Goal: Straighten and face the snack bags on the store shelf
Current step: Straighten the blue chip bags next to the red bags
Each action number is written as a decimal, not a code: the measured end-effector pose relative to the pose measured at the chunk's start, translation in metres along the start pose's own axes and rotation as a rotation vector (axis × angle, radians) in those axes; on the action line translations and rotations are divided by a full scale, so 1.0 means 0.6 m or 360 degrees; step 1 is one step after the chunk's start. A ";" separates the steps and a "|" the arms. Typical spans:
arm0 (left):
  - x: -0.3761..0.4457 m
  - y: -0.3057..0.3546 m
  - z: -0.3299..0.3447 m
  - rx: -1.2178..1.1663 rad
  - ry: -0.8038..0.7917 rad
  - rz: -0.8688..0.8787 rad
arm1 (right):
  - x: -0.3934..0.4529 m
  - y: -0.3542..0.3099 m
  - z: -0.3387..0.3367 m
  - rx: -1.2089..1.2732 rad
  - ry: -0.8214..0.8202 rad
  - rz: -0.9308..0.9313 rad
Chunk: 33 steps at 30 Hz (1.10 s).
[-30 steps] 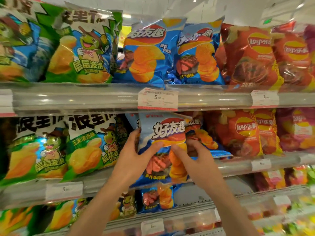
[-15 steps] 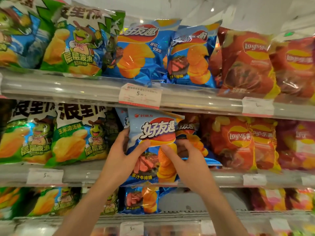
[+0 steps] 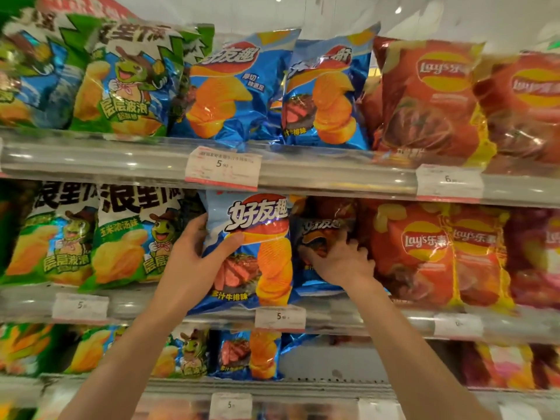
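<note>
While the left hand (image 3: 197, 262) grips the blue steak-flavour bag (image 3: 251, 253) at centre frame on the middle shelf (image 3: 348, 321), the right hand (image 3: 339, 262) clutches the darker bag (image 3: 322, 234) behind; tugging risks toppling neighbouring red bags (image 3: 418, 253).

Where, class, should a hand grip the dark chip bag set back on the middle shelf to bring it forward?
Probably the dark chip bag by its upper side edges, from the front: its lower part sits behind the right hand, squeezed between neighbouring bags.

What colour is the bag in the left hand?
Blue bag, with orange chips pictured, gripped by the left hand; head view.
</note>
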State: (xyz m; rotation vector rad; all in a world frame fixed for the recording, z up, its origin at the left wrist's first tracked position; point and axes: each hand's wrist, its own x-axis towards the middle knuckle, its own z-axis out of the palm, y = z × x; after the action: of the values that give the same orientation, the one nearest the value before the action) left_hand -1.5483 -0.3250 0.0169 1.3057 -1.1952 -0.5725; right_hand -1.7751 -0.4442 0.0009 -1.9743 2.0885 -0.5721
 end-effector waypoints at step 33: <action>0.003 -0.024 0.060 0.0147 -0.0251 0.0073 | -0.097 -0.002 0.000 0.1538 -0.0092 -0.0477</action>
State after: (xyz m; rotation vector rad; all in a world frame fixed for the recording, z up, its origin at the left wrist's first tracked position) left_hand -1.5757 -0.3450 -0.0019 1.3262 -1.3919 -0.6014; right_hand -1.7694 -0.3864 -0.0049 -1.6337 1.0926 -1.2538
